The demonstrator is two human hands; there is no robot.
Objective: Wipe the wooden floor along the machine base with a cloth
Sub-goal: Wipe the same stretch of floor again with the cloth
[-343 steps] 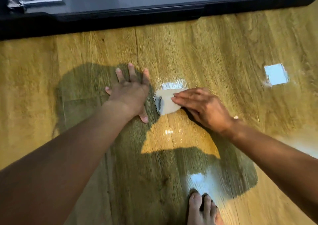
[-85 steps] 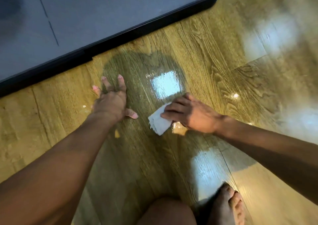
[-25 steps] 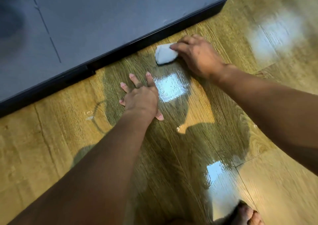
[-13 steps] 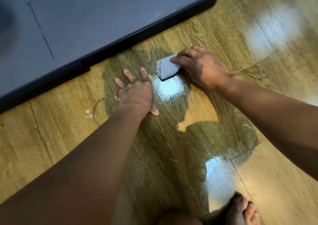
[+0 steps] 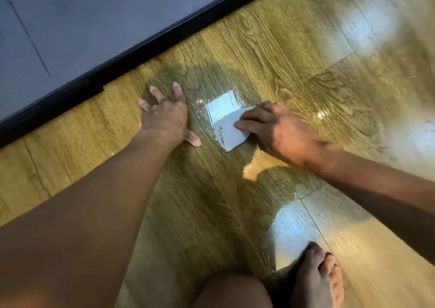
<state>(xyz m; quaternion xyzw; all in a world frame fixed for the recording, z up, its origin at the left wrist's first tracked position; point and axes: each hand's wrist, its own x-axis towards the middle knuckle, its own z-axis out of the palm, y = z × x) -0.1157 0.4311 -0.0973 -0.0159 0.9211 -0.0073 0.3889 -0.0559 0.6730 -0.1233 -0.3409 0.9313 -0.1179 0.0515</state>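
A small folded white cloth lies flat on the glossy wooden floor. My right hand presses it down with straight fingers laid over its right part. My left hand rests flat on the floor to the left of the cloth, fingers spread toward the machine. The machine base, a black edge under a grey panel, runs diagonally across the upper left, a good hand's length beyond the cloth.
My bare foot and knee sit at the bottom edge. Bright window reflections shine on the floor at the centre, lower right and upper right. Open floor extends to the right of the machine corner.
My right hand has dragged the cloth from beside the machine base back toward me, away from the black edge. My left hand has stayed planted on the floor.
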